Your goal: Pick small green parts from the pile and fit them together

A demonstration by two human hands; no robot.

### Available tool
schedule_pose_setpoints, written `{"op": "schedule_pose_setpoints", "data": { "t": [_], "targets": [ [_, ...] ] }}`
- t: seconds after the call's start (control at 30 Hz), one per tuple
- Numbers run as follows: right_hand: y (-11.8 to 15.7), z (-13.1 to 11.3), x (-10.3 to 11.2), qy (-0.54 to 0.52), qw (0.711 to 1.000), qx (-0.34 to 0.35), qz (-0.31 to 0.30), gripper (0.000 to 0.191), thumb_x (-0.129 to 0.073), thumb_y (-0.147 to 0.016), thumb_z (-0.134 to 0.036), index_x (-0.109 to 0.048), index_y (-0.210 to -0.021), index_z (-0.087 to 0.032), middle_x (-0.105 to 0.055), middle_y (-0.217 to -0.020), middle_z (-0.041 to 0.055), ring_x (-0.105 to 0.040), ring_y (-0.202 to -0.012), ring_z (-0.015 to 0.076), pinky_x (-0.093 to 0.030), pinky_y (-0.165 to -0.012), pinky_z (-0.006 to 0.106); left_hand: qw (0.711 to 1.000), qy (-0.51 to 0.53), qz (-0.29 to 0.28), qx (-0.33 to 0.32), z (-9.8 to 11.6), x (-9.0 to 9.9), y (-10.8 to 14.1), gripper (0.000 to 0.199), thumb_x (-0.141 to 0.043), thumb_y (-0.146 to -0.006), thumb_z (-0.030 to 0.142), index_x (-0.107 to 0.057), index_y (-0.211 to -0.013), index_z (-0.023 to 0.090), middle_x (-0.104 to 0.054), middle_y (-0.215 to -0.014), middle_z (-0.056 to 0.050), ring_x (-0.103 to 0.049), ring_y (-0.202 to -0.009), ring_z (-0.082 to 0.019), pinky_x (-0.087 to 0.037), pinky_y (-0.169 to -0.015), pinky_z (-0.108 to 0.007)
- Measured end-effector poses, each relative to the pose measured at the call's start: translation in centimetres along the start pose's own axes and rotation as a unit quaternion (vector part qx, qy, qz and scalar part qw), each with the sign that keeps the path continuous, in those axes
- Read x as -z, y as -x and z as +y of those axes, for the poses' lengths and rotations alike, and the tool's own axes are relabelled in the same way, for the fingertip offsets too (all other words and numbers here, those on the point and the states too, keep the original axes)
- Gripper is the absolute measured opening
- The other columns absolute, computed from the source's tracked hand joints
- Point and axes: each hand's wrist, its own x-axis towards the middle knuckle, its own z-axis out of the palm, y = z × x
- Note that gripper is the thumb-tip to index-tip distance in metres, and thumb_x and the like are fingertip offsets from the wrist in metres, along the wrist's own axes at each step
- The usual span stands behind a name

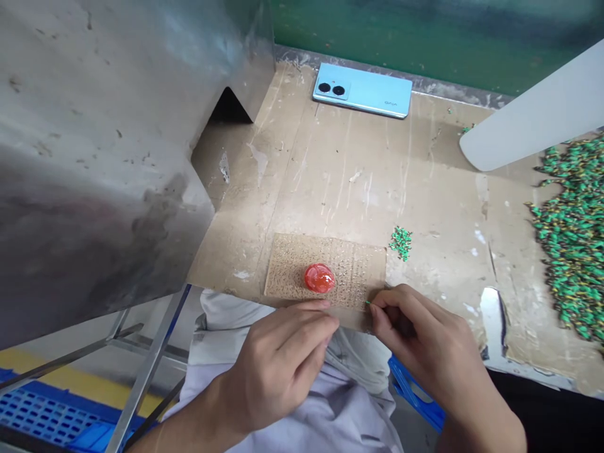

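Observation:
A brown cardboard piece (283, 267), dotted with many small holes or marks, lies at the table's near edge. On it sits a glossy red oval object (319, 278). My right hand (419, 333) pinches a tiny green piece (368, 302) at the cardboard's lower right corner. Beside the lower edge, just below the red object, my left hand (287, 358) has its fingers curled and pressed together; their undersides are hidden, so anything in them cannot be seen. A small heap of green pieces (401, 243) lies just right of the cardboard.
A large pile of green and dark pieces (576, 239) spreads along the right side. A light blue phone (363, 91) lies at the back. A white tube-like post (533, 113) slants in from the right, and a metal housing (117, 138) borders the left.

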Motion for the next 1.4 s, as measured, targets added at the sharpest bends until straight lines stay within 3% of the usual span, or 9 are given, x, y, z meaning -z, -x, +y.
{"op": "schedule_pose_setpoints", "data": {
  "t": [0.23,0.5,0.63,0.77,0.87,1.07,1.23,1.4],
  "targets": [
    [0.0,0.1,0.8,-0.070,0.997,-0.024,-0.008,0.009,-0.057,-0.107,-0.020,-0.059,-0.098,-0.023,-0.062,-0.080,-0.0040,-0.058,-0.060,0.0079,-0.046,-0.058,0.019,1.000,0.006,0.006,-0.005,-0.2,-0.2,0.1,0.020,-0.062,-0.095,-0.002,-0.074,-0.109,0.006,-0.083,-0.103,-0.016,-0.080,-0.105,-0.022,-0.063,-0.103,-0.029],
    [-1.0,-0.2,0.5,0.017,1.000,0.013,-0.001,0.017,-0.054,-0.107,-0.023,-0.059,-0.091,-0.022,-0.057,-0.068,-0.0053,-0.056,-0.052,0.0091,-0.042,-0.049,0.021,1.000,0.001,0.003,-0.005,-0.1,-0.1,0.0,0.021,-0.060,-0.096,-0.001,-0.074,-0.110,0.007,-0.084,-0.105,-0.016,-0.081,-0.106,-0.022,-0.063,-0.102,-0.029],
    [-0.8,-0.1,0.7,-0.019,1.000,-0.009,-0.007,0.014,-0.056,-0.106,-0.024,-0.060,-0.093,-0.023,-0.059,-0.070,-0.0053,-0.057,-0.052,0.0088,-0.043,-0.050,0.020,1.000,0.005,0.006,-0.002,-0.3,-0.1,0.4,0.021,-0.061,-0.096,-0.001,-0.073,-0.112,0.008,-0.083,-0.105,-0.015,-0.081,-0.105,-0.023,-0.065,-0.100,-0.031],
    [-0.4,0.0,1.0,-0.098,0.994,-0.048,0.004,0.010,-0.059,-0.105,-0.023,-0.060,-0.095,-0.024,-0.061,-0.075,-0.0045,-0.056,-0.055,0.0087,-0.045,-0.051,0.018,0.998,0.064,0.004,-0.006,-0.4,0.1,0.7,0.023,-0.061,-0.098,-0.002,-0.073,-0.115,0.008,-0.083,-0.109,-0.013,-0.078,-0.115,-0.023,-0.062,-0.107,-0.032],
    [-0.3,0.1,0.9,-0.100,0.994,-0.043,0.023,0.010,-0.060,-0.105,-0.023,-0.061,-0.095,-0.024,-0.061,-0.075,-0.0042,-0.055,-0.055,0.0089,-0.045,-0.051,0.019,0.991,0.134,-0.003,-0.010,0.0,0.7,0.7,0.019,-0.062,-0.101,0.002,-0.074,-0.114,0.009,-0.080,-0.118,-0.015,-0.074,-0.124,-0.024,-0.061,-0.109,-0.033],
    [-1.0,-0.1,0.7,-0.031,0.999,-0.019,-0.005,0.015,-0.057,-0.106,-0.026,-0.062,-0.092,-0.023,-0.060,-0.070,-0.0040,-0.057,-0.053,0.0101,-0.044,-0.050,0.021,0.989,0.145,0.023,0.019,0.7,1.0,0.2,0.012,-0.068,-0.101,0.011,-0.078,-0.106,0.014,-0.072,-0.098,-0.009,-0.072,-0.088,-0.017,-0.065,-0.077,-0.026],
    [-1.2,-0.1,0.5,0.002,1.000,-0.013,0.002,0.018,-0.055,-0.106,-0.028,-0.062,-0.090,-0.023,-0.061,-0.067,-0.0041,-0.057,-0.051,0.0105,-0.043,-0.048,0.022,0.992,0.126,0.017,0.023,-0.1,0.1,0.5,0.017,-0.063,-0.104,0.011,-0.077,-0.110,0.017,-0.075,-0.100,-0.011,-0.075,-0.098,-0.021,-0.066,-0.087,-0.034],
    [-0.8,0.2,0.6,-0.048,0.998,-0.045,0.001,0.014,-0.057,-0.106,-0.028,-0.062,-0.093,-0.024,-0.063,-0.070,-0.0039,-0.056,-0.051,0.0104,-0.044,-0.049,0.022,0.995,0.098,0.013,0.010,-0.4,-0.3,0.7,0.020,-0.060,-0.103,0.008,-0.077,-0.110,0.017,-0.076,-0.098,-0.011,-0.075,-0.102,-0.023,-0.067,-0.089,-0.037]
  ]
}}
